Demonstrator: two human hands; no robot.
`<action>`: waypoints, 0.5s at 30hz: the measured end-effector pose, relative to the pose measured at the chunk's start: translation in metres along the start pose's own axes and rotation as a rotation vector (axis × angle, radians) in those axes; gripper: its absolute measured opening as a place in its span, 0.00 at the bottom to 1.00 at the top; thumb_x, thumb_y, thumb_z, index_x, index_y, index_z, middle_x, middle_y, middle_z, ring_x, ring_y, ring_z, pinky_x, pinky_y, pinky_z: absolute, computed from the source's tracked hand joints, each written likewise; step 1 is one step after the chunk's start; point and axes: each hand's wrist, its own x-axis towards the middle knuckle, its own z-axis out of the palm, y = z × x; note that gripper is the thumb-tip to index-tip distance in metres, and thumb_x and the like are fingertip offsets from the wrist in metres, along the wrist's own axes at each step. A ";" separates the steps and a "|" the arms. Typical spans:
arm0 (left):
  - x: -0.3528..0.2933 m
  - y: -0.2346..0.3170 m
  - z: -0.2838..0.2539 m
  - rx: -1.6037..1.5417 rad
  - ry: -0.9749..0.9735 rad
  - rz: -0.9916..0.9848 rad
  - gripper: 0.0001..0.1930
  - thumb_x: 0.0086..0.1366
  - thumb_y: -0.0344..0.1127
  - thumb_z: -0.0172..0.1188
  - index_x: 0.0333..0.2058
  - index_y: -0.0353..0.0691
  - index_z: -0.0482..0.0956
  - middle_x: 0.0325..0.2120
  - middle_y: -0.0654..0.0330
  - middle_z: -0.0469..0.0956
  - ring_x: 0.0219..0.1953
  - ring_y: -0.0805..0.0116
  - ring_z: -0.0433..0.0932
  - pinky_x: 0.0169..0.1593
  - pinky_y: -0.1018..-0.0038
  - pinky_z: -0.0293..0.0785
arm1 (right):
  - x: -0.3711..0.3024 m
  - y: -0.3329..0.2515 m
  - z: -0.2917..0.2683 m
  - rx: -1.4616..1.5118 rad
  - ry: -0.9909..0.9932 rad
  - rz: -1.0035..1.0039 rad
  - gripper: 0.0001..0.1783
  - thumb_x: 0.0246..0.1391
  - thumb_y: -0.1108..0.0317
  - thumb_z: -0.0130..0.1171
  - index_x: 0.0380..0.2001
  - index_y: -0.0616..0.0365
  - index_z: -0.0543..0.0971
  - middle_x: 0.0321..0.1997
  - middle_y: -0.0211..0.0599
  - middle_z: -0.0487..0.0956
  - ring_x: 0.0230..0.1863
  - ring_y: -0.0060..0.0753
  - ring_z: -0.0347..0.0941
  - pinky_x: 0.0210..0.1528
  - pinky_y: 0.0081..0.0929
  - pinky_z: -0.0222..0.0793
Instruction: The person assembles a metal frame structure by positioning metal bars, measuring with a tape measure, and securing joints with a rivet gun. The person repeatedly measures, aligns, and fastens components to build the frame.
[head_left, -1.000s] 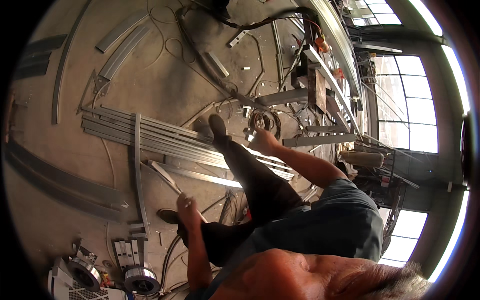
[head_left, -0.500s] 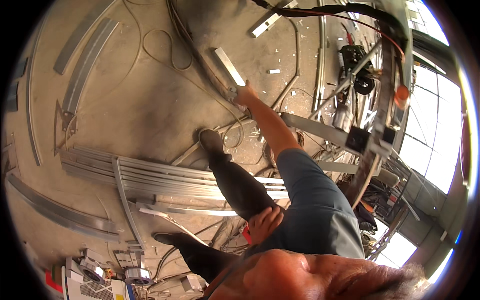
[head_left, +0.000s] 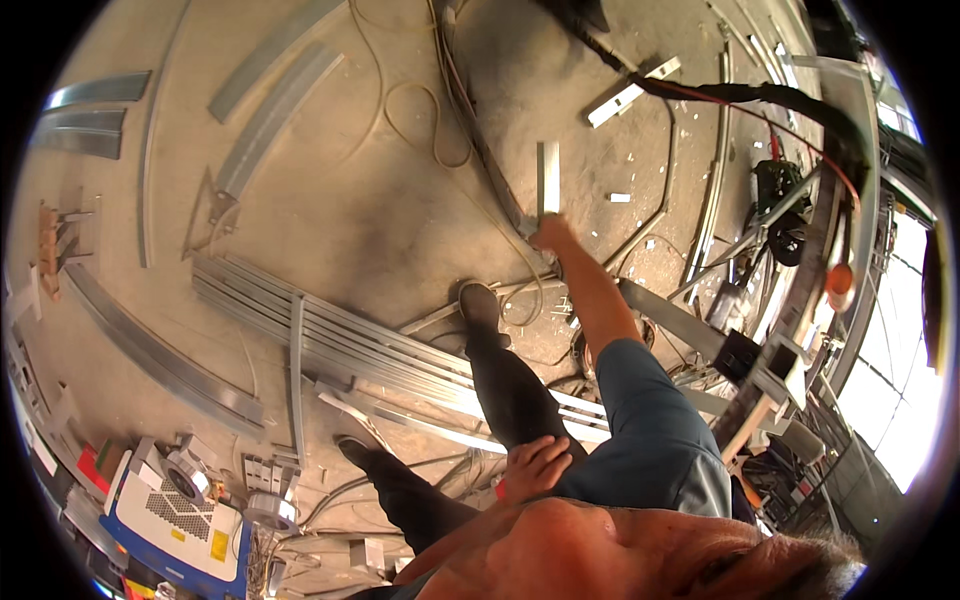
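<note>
My right arm reaches down and away from me. At its end, my right hand (head_left: 550, 234) is closed round the near end of a short, pale metal bar (head_left: 548, 178). The bar points away from me, and its gripped end is covered by my fingers. A dark cable (head_left: 490, 160) runs across the floor just left of the hand. My left hand (head_left: 536, 466) lies with fingers apart on my dark trouser leg (head_left: 515, 405), holding nothing. A red band (head_left: 500, 490) shows at that wrist.
Long metal profiles (head_left: 330, 335) lie stacked left of my feet. A yellowish hose (head_left: 430, 110) loops across the floor ahead. A metal beam (head_left: 670, 318) and steel frame (head_left: 790, 310) stand at right. A white-and-blue machine (head_left: 180, 510) stands at lower left.
The metal bar in my right hand has turned from slanting leftward to pointing nearly straight ahead. The whole view has shifted, so the floor things appear further right. My left hand stays on the leg.
</note>
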 end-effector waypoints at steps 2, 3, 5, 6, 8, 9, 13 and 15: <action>-0.005 0.008 -0.018 -0.006 -0.013 0.004 0.15 0.56 0.38 0.65 0.42 0.42 0.81 0.54 0.62 0.77 0.57 0.58 0.71 0.55 0.58 0.67 | -0.056 -0.017 -0.004 0.078 0.014 -0.115 0.29 0.39 0.55 0.69 0.44 0.63 0.82 0.43 0.56 0.82 0.47 0.53 0.80 0.51 0.43 0.76; -0.009 0.014 -0.029 0.001 -0.027 -0.031 0.15 0.56 0.37 0.64 0.42 0.42 0.81 0.54 0.61 0.77 0.57 0.57 0.71 0.55 0.58 0.67 | -0.098 -0.037 -0.010 0.123 0.043 -0.157 0.26 0.39 0.57 0.69 0.42 0.61 0.83 0.43 0.54 0.83 0.46 0.52 0.81 0.50 0.43 0.77; -0.031 0.025 -0.050 -0.026 -0.067 -0.075 0.16 0.55 0.34 0.63 0.44 0.39 0.80 0.52 0.56 0.77 0.56 0.52 0.72 0.57 0.55 0.67 | -0.192 -0.064 -0.021 0.208 0.014 -0.120 0.25 0.38 0.54 0.69 0.36 0.63 0.84 0.40 0.54 0.84 0.43 0.53 0.81 0.47 0.43 0.77; -0.043 0.025 -0.055 -0.046 -0.003 -0.070 0.16 0.57 0.32 0.63 0.44 0.38 0.79 0.50 0.54 0.78 0.54 0.49 0.73 0.57 0.54 0.68 | -0.240 -0.080 -0.025 0.254 0.076 -0.256 0.24 0.38 0.54 0.69 0.34 0.63 0.84 0.39 0.54 0.84 0.42 0.52 0.82 0.45 0.43 0.77; -0.090 0.013 -0.070 -0.064 0.118 -0.225 0.16 0.60 0.32 0.61 0.47 0.38 0.79 0.48 0.54 0.78 0.52 0.55 0.75 0.55 0.58 0.71 | -0.363 -0.112 -0.044 0.454 -0.010 -0.257 0.23 0.39 0.55 0.68 0.37 0.61 0.83 0.34 0.55 0.83 0.38 0.51 0.81 0.42 0.42 0.75; -0.112 0.015 -0.096 -0.274 0.119 -0.486 0.16 0.62 0.35 0.60 0.48 0.38 0.79 0.47 0.55 0.79 0.51 0.59 0.76 0.54 0.60 0.72 | -0.421 -0.111 -0.037 0.623 0.144 -0.564 0.24 0.41 0.56 0.67 0.41 0.59 0.82 0.37 0.54 0.82 0.41 0.49 0.80 0.45 0.41 0.74; -0.163 0.080 -0.229 -0.871 0.045 -0.701 0.23 0.71 0.46 0.52 0.57 0.39 0.73 0.48 0.56 0.78 0.50 0.66 0.76 0.52 0.65 0.73 | -0.674 -0.128 -0.028 0.722 0.115 -0.832 0.29 0.38 0.66 0.68 0.49 0.57 0.78 0.44 0.46 0.74 0.49 0.47 0.73 0.51 0.37 0.69; -0.180 0.135 -0.260 -1.131 -0.077 -0.498 0.28 0.71 0.53 0.51 0.59 0.36 0.70 0.53 0.53 0.76 0.52 0.61 0.76 0.53 0.61 0.74 | -0.783 -0.139 -0.021 0.827 -0.041 -0.837 0.30 0.37 0.67 0.69 0.49 0.58 0.78 0.44 0.45 0.74 0.49 0.50 0.72 0.52 0.40 0.68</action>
